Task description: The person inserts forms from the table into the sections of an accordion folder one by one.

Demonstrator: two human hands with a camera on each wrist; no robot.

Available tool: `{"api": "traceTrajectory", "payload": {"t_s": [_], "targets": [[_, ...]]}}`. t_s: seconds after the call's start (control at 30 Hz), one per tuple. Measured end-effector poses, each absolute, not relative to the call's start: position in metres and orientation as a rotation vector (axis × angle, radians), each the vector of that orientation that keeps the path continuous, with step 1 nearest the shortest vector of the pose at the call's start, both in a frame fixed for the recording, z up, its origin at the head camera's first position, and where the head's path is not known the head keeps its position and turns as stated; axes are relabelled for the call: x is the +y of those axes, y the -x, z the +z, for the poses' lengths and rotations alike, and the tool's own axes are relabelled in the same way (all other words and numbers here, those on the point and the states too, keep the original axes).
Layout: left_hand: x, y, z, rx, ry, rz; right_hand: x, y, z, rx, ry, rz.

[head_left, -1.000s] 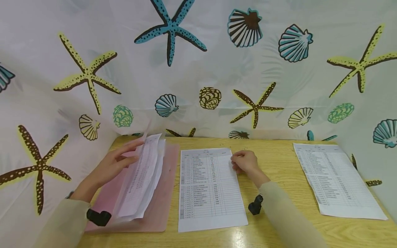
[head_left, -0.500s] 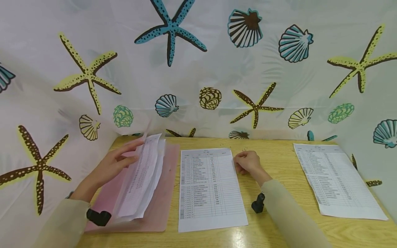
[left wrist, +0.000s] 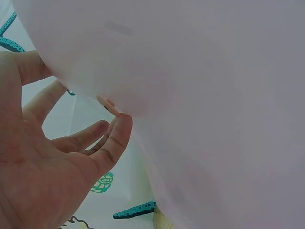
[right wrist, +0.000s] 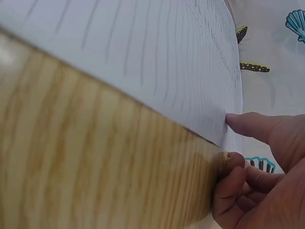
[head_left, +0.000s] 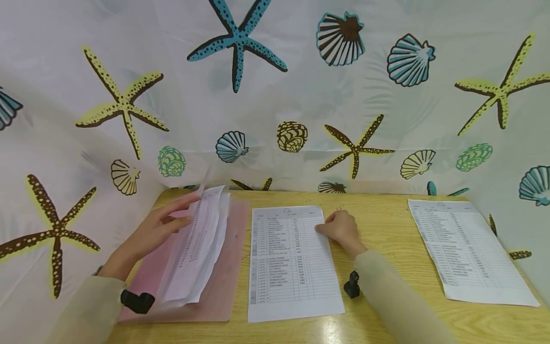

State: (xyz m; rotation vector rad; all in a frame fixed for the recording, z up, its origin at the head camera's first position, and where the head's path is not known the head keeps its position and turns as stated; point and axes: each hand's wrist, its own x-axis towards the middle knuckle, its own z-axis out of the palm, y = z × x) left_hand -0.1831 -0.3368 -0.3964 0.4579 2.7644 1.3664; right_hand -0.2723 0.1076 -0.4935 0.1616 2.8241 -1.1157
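Note:
In the head view, my left hand holds up the translucent pink cover of a folder, with printed sheets leaning up beside it. The left wrist view shows the cover close up; a small orange snap button sits on its edge, touching a fingertip. My right hand pinches the right edge of a printed table sheet lying in the middle. Seen from the right wrist, the thumb presses on top of the sheet, the other fingers curled at its edge.
Another printed sheet lies at the right of the wooden table. A white curtain printed with starfish and shells stands behind the table and along its sides.
My right hand moves slightly right to the sheet's edge, then back left, with its thumb now over the paper. My left hand and the raised folder cover stay still.

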Motion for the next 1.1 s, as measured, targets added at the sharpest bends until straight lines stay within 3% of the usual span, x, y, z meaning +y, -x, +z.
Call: {"api": "traceTrajectory", "payload": {"t_s": [1.1], "targets": [[-0.338, 0.181, -0.395, 2.776, -0.471, 1.366, 0.089, 0.267, -0.485, 2.783, -0.295, -1.123]]}}
